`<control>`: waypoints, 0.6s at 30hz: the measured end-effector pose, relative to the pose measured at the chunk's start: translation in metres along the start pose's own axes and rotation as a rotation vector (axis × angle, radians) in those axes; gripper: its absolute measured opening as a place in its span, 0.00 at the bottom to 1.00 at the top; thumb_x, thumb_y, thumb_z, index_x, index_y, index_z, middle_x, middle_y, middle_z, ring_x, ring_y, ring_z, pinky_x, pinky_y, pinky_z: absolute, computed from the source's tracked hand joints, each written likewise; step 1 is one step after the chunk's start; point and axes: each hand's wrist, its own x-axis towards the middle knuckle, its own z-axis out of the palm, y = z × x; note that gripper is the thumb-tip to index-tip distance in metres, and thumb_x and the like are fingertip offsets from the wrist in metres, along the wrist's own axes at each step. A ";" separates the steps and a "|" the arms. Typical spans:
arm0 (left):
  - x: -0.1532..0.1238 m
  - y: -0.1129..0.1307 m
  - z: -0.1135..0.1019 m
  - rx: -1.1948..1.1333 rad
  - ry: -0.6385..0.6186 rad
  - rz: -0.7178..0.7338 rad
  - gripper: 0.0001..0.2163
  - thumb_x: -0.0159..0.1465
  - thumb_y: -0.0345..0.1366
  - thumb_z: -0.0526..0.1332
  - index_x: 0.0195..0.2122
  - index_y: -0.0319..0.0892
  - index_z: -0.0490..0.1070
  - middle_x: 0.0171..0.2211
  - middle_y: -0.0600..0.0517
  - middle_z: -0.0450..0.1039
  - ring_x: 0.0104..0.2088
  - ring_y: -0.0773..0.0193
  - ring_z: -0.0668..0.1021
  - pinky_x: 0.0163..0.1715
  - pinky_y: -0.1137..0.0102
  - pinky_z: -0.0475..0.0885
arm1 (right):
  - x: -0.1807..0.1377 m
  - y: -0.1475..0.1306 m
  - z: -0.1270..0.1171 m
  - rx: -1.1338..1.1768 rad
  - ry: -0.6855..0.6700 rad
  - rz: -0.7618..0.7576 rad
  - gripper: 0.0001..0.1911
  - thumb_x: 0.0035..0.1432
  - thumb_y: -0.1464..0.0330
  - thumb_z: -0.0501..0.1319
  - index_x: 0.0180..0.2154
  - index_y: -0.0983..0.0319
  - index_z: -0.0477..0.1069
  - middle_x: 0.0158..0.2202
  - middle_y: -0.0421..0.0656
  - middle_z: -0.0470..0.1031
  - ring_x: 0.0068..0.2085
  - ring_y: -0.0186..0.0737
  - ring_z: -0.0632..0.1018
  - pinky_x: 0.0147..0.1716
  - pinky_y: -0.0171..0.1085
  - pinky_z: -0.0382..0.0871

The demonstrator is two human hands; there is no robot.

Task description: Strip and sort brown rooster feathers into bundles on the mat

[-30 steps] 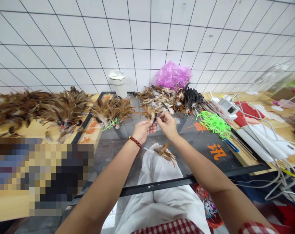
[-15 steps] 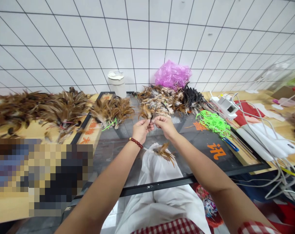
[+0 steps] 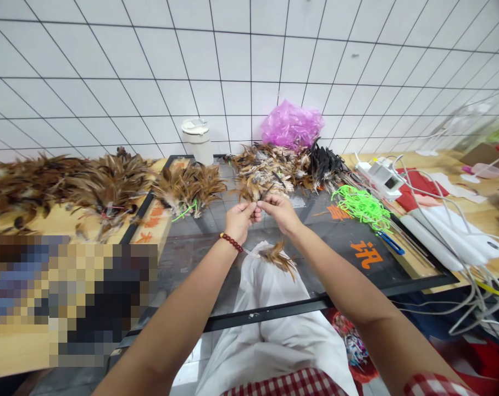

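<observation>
Drawn together, left hand [image 3: 237, 221] and right hand [image 3: 281, 213] pinch feathers [image 3: 250, 191] (purple bag [image 3: 293, 126], cup [image 3: 198, 145] beyond).

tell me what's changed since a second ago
The right hand has moved slightly left, its fingertips now meeting those of the left hand by the feather tuft. No grasp or release is clear. The tied bundle, loose brown feathers, cup and green cord pile stayed put.

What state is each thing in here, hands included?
Left hand: pinching feathers
Right hand: fingertips together, hold unclear
Feather bundle: tied with green string
Front tuft: lying down
Feather pile: heaped
Cup: upright, lidded
Plastic bag: crumpled
String heap: tangled
Blue tool: lying down
</observation>
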 end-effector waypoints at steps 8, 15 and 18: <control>-0.002 0.008 -0.003 -0.024 -0.030 -0.092 0.07 0.52 0.32 0.67 0.28 0.33 0.72 0.22 0.50 0.73 0.21 0.71 0.74 0.25 0.75 0.71 | 0.005 0.001 -0.007 -0.036 0.093 -0.029 0.20 0.41 0.58 0.67 0.17 0.60 0.58 0.16 0.33 0.57 0.20 0.28 0.58 0.22 0.32 0.51; -0.002 0.009 0.000 0.057 -0.047 -0.137 0.06 0.53 0.31 0.66 0.26 0.32 0.71 0.22 0.49 0.73 0.20 0.71 0.74 0.24 0.74 0.72 | 0.004 0.004 -0.005 -0.072 0.070 -0.045 0.18 0.39 0.59 0.67 0.18 0.62 0.62 0.17 0.33 0.58 0.22 0.28 0.59 0.24 0.32 0.52; -0.002 0.006 0.000 0.114 -0.096 -0.120 0.07 0.51 0.31 0.67 0.25 0.32 0.71 0.21 0.49 0.73 0.20 0.70 0.74 0.24 0.73 0.72 | 0.004 0.006 -0.003 -0.092 0.057 -0.019 0.18 0.38 0.58 0.67 0.17 0.62 0.62 0.18 0.34 0.60 0.23 0.29 0.60 0.25 0.32 0.55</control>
